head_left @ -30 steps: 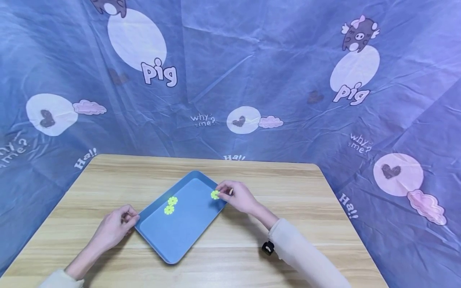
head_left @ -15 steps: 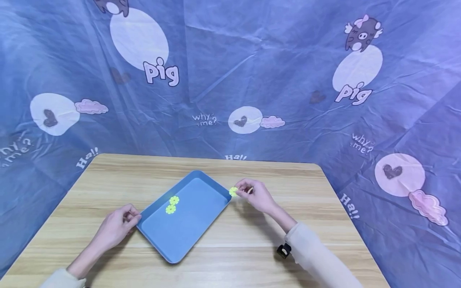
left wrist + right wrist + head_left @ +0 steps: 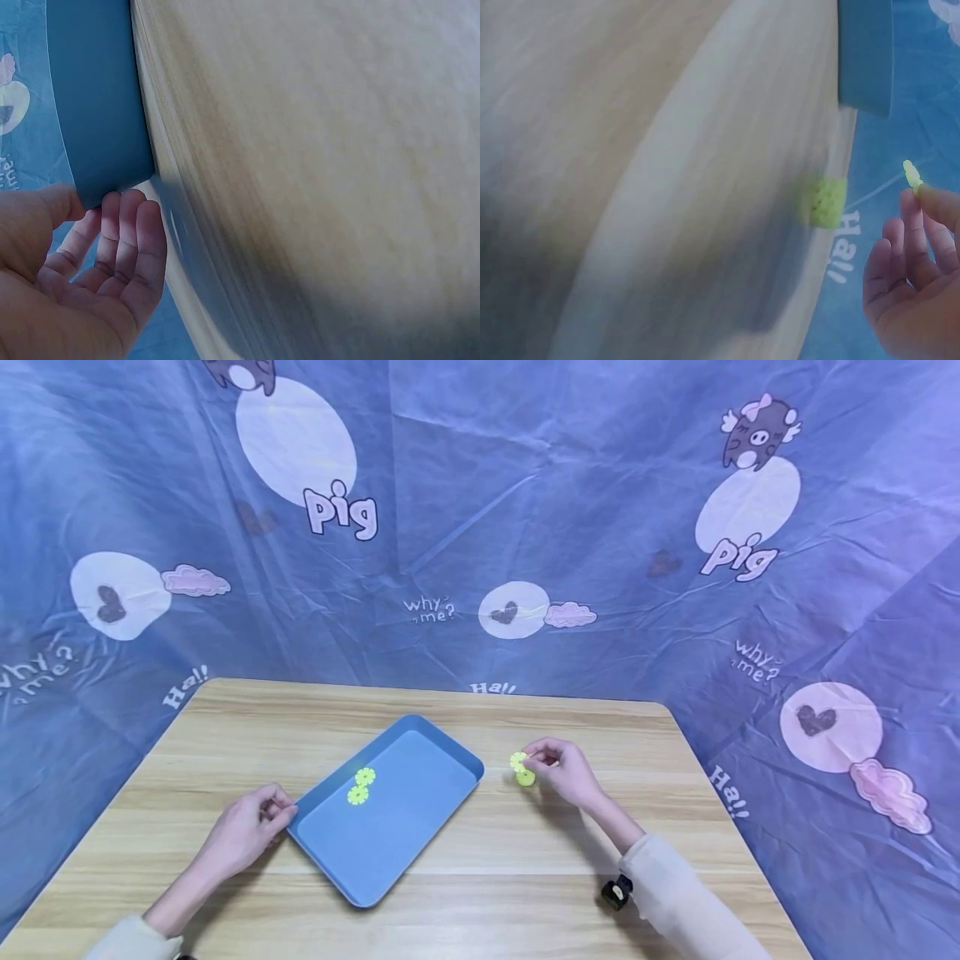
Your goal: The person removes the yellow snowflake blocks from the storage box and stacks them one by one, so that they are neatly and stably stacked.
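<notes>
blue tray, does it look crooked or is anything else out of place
Yes: the blue tray sits askew, turned diagonal to the table edges. Two yellow-green flower pieces lie inside it, while another flower piece lies outside on the wood by the right hand.

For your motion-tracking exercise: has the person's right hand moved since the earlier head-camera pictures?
Yes. The right hand, pinching a yellow-green disc, has moved rightward off the blue tray, out over the bare wooden table.

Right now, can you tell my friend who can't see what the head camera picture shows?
A person's right hand pinches a yellow-green flower-shaped disc just above another one lying on the wooden table, to the right of a blue tray. The left hand holds the tray's left corner, and two more discs lie inside the tray.
</notes>
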`<state>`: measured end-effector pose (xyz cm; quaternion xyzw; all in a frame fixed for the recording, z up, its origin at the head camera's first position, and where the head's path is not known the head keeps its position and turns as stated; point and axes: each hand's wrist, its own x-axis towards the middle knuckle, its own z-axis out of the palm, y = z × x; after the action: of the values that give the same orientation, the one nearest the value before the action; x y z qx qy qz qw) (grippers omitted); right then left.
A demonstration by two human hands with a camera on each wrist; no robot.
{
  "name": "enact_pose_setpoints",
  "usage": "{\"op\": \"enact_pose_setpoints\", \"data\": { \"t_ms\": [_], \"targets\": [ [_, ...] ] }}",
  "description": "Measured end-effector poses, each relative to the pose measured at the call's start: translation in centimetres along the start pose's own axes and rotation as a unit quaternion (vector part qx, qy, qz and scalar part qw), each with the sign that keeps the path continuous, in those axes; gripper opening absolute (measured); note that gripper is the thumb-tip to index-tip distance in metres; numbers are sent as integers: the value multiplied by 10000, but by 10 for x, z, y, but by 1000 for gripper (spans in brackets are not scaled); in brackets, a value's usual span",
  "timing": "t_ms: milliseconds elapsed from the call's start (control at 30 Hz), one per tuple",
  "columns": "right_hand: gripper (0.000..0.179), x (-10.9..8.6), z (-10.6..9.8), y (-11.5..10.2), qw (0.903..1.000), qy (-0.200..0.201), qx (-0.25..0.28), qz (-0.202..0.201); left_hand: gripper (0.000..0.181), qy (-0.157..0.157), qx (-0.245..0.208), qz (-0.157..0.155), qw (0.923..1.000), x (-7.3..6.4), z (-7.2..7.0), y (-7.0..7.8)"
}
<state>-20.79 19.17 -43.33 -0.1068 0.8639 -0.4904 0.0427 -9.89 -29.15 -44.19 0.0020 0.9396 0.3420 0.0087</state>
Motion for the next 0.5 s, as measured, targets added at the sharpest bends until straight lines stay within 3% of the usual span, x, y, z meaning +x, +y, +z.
{"op": "enact_pose_setpoints", "data": {
  "t_ms": [300,500],
  "targets": [
    [22,1,-6,19,9983,-152,409,391,4,-6,-24,-8,10000,0,-1,0],
    [24,1,-6,25,9973,-203,405,575,4,-13,-27,-33,10000,0,0,1]
  ]
}}
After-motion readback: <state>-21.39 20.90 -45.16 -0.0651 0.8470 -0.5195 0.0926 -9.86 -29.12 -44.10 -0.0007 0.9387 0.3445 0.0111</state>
